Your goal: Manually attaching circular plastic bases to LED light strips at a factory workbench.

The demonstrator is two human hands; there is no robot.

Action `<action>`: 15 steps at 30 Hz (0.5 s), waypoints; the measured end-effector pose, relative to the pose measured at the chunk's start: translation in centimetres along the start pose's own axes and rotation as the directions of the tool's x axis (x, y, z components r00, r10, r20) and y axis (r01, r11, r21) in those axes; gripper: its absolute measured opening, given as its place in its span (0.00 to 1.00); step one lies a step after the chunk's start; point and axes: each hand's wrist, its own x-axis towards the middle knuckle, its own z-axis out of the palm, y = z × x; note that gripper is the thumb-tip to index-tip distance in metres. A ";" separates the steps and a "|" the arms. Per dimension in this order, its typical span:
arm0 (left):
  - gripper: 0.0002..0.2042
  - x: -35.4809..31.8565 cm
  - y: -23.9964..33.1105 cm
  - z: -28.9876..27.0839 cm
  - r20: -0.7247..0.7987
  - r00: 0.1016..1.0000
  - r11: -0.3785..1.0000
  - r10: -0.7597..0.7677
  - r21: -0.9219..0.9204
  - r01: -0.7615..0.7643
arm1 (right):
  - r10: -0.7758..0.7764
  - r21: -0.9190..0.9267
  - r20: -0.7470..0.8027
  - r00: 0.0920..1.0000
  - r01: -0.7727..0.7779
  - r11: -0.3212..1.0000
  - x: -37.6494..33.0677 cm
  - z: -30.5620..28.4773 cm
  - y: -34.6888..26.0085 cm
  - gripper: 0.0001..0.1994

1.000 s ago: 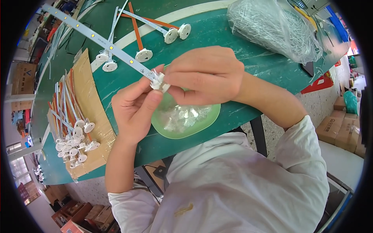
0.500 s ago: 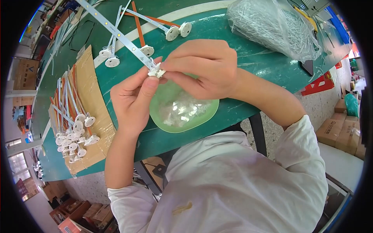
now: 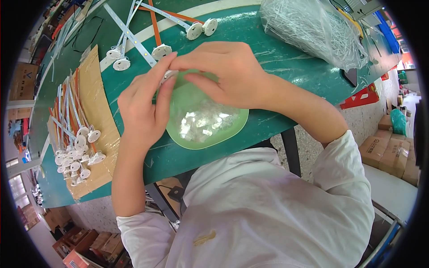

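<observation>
My left hand point(image 3: 144, 107) pinches the lower end of a white LED strip point(image 3: 127, 32), which slants away to the upper left. A white end piece point(image 3: 168, 76) shows between its thumb and fingers. My right hand point(image 3: 234, 69) curves over from the right, its fingertips at that end piece. The right thumb stands apart from the fingers, with no thing visible between them. Below both hands is a green bowl point(image 3: 199, 146) holding small clear, shiny pieces point(image 3: 208, 123).
On the left, cardboard point(image 3: 105, 109) carries several orange and white strips with round white ends point(image 3: 73, 156). More such strips point(image 3: 193, 31) lie beyond my hands on the green table point(image 3: 241, 42). A clear bag of thin sticks point(image 3: 313, 35) and a dark phone point(image 3: 350, 77) are at the right.
The strip's end has dropped lower between my left fingers and is more covered. My right thumb has parted from the fingers, which have shifted left over the end piece.
</observation>
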 end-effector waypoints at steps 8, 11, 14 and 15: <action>0.14 -0.2 -1.3 0.0 -0.156 0.988 1.000 0.006 0.009 -0.005 | 0.180 -0.131 0.276 0.944 -0.148 0.980 -0.9 0.0 -0.8 0.11; 0.14 -0.2 -1.4 0.0 -0.121 0.992 1.000 0.022 0.013 -0.020 | 0.135 -0.159 0.477 0.868 -0.066 0.985 -1.4 0.3 -1.1 0.09; 0.14 -0.1 -1.4 0.2 -0.101 0.990 0.992 0.101 0.088 -0.092 | 0.108 -0.130 0.553 0.826 -0.043 0.991 -1.6 0.1 -0.9 0.06; 0.14 -0.1 -1.3 0.2 -0.078 0.991 0.991 0.109 0.092 -0.101 | 0.095 -0.110 0.572 0.815 -0.039 0.993 -1.6 0.0 -0.9 0.05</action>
